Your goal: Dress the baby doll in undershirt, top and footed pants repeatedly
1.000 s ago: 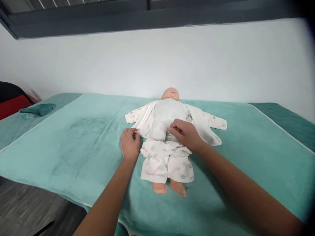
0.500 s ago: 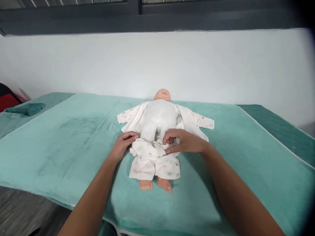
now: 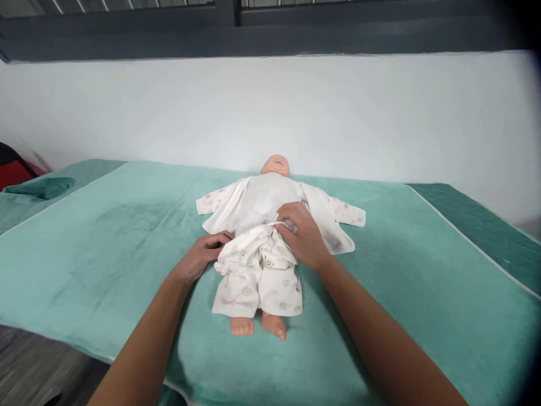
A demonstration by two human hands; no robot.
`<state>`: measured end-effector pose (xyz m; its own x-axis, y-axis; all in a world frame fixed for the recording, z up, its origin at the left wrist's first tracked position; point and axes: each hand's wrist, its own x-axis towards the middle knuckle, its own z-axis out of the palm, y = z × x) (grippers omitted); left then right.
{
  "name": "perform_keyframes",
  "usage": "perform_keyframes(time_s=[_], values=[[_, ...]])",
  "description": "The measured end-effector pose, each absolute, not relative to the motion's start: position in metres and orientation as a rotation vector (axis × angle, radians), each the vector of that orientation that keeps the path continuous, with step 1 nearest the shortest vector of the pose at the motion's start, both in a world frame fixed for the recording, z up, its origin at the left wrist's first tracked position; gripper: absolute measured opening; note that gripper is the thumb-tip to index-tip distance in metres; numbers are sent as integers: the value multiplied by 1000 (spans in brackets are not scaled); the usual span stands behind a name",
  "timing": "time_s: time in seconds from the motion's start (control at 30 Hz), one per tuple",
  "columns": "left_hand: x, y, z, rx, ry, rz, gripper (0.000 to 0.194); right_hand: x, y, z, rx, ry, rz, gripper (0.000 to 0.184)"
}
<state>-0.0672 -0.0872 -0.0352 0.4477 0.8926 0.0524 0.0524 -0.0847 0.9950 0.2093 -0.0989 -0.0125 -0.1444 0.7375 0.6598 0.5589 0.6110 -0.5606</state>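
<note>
A baby doll (image 3: pixel 275 166) lies on its back on a teal towel (image 3: pixel 127 237), head toward the wall. It wears an open white printed jacket (image 3: pixel 325 217) and white printed trousers (image 3: pixel 257 276); bare feet show at the near end. My right hand (image 3: pixel 302 237) is closed on the trousers' waistband at the doll's belly. My left hand (image 3: pixel 200 256) is closed on the waistband at the doll's left-hand side in the picture.
A white wall rises right behind the table, with a dark window frame above. A folded dark green cloth (image 3: pixel 40 187) lies at the far left. A red and black object (image 3: pixel 12 166) sits at the left edge. Darker green cover (image 3: pixel 486 225) shows on the right.
Both hands moved from the jacket edges to the trousers' waistband and drew it up over the doll's belly. The view shifted slightly right.
</note>
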Motion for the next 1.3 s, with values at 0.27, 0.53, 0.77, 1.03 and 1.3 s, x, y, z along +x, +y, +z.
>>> perform_keyframes(time_s=[0.27,0.53,0.77,1.03,1.3], values=[[-67,-95,-44,1378,1017,920,20,210,-97,-22,-1262,-1683,76,18],[-51,-143,-17,1405,1346,1061,34,215,-91,-23,-1195,-1661,350,28],[-20,-137,19,2047,1424,822,27,213,-100,-17,-979,-1715,280,18],[-10,-118,32,2007,1323,762,26,213,-102,-17,-908,-1693,165,14],[-21,-103,38,2153,1190,547,23,214,-100,-17,-1051,-1696,310,20]])
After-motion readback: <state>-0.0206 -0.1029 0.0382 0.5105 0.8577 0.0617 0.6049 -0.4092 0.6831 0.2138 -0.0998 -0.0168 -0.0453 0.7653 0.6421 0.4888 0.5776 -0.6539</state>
